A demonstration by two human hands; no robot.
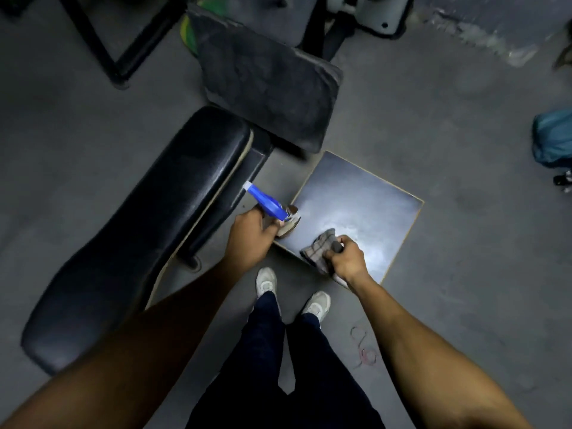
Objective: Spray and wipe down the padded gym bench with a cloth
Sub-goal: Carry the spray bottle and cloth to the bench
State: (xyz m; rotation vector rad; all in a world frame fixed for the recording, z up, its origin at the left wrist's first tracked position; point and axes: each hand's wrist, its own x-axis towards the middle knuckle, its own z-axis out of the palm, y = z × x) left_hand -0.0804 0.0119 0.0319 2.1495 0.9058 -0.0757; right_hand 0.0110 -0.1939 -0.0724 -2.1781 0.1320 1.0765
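**Spray bottle and cloth held beside the black bench**

While the person stands on the grey floor [464, 274], both arms reach forward and down. The left hand [250, 235] is curled around a spray bottle [272, 212], gripping it at the neck. The bottle has a blue top, and its white tip points up and to the left, toward the bench. The lower part of the bottle is pale and mostly hidden by the fingers.

The right hand [348, 258] is closed around a checked cloth [318, 247]. The cloth is bunched up, and a loose part hangs out from the left side of the fist. It is not touching the bench.

The bench [148, 230] is long, black and padded. It lies on the person's left side and runs from the bottom left up toward the middle. Its top looks shiny in places. Just past its far end sits a dull, dusty dark pad [263, 82], tilted up.

Under both hands, a flat grey-blue board [365, 196] with a thin pale edge lies on the floor, just to the right of the bench. The person's two white shoes [266, 281] stand near the board's closest corner, below dark trousers. A blue-green bag [554, 140] sits far off at the right edge. Black metal frame bars [123, 57] stand at the top left.
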